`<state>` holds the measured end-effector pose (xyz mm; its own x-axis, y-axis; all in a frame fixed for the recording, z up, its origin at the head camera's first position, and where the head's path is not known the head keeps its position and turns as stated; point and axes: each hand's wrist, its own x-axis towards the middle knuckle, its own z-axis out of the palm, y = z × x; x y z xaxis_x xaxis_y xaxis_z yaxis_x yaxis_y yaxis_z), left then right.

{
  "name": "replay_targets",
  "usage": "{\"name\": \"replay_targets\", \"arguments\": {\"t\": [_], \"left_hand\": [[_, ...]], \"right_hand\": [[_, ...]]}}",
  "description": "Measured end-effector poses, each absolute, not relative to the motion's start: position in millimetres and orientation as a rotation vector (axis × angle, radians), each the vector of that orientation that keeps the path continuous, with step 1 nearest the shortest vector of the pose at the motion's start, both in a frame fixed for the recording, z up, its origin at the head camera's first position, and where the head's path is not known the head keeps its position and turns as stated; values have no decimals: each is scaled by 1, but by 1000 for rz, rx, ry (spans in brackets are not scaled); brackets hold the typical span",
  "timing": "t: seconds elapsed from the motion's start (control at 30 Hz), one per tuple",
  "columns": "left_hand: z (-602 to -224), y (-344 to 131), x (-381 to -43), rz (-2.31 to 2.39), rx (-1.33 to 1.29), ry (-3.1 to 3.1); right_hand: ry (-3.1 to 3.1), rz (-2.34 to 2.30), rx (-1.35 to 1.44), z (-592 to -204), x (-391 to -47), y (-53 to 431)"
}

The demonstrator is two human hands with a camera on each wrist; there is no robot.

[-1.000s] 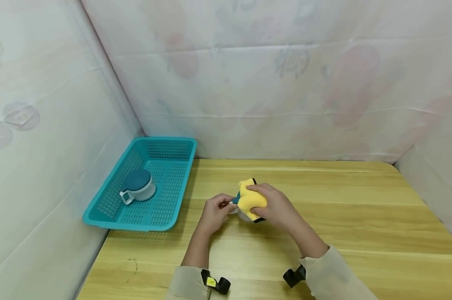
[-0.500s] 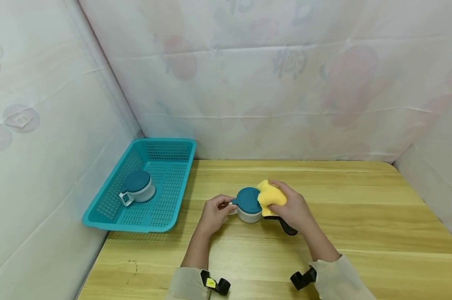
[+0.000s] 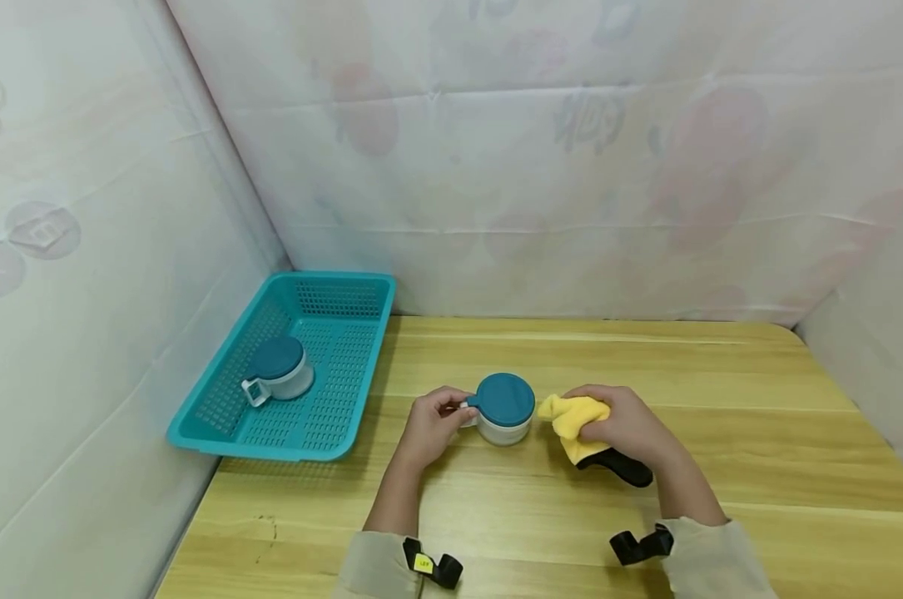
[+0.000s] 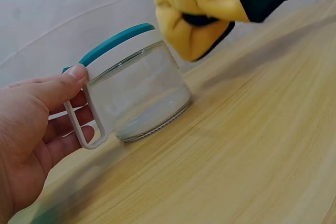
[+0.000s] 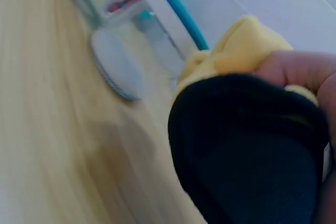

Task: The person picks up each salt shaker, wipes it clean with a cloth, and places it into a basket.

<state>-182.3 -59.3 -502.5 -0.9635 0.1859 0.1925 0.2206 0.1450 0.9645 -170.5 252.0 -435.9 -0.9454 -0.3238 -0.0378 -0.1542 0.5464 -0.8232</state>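
Observation:
A clear glass jar (image 4: 142, 87) with a blue-green lid (image 3: 505, 399) and a white collar stands upright on the table. Its white handle (image 4: 79, 124) is pinched by my left hand (image 3: 432, 424), thumb on top by the lid's tab and fingers around the loop. To the right of the jar, my right hand (image 3: 619, 420) grips a bunched yellow cloth (image 3: 577, 420) with a black edge and dark underside. In the head view a gap shows between cloth and jar; the cloth hangs above the tabletop in the left wrist view.
A turquoise slotted basket (image 3: 379, 349) sits at the table's left rear. Inside it lies a second jar (image 3: 290, 383) with the same blue lid and white handle. Pale printed fabric (image 3: 541, 191) hangs behind and left of the wooden table (image 3: 721, 374).
My right hand has drawn the cloth off the jar's lid and away to the right, so the lid shows fully. The left hand keeps its hold on the handle.

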Motion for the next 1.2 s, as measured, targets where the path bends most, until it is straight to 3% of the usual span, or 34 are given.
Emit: {"name": "replay_targets", "arguments": {"t": [0.33, 0.57, 0.7, 1.2], "left_hand": [[-496, -58, -180, -2013, -375, -2370], [-480, -58, -171, -1980, -388, -2413], [-489, -58, -177, -1978, -398, -2384], [-493, -61, -179, -1980, -399, -2372]], "right_hand": [[2278, -1791, -493, -425, -172, 247], [2375, -1687, -480, -428, -179, 217], [2429, -1626, -454, -428, -180, 208], [2622, -1535, -314, -439, -169, 206]]}}
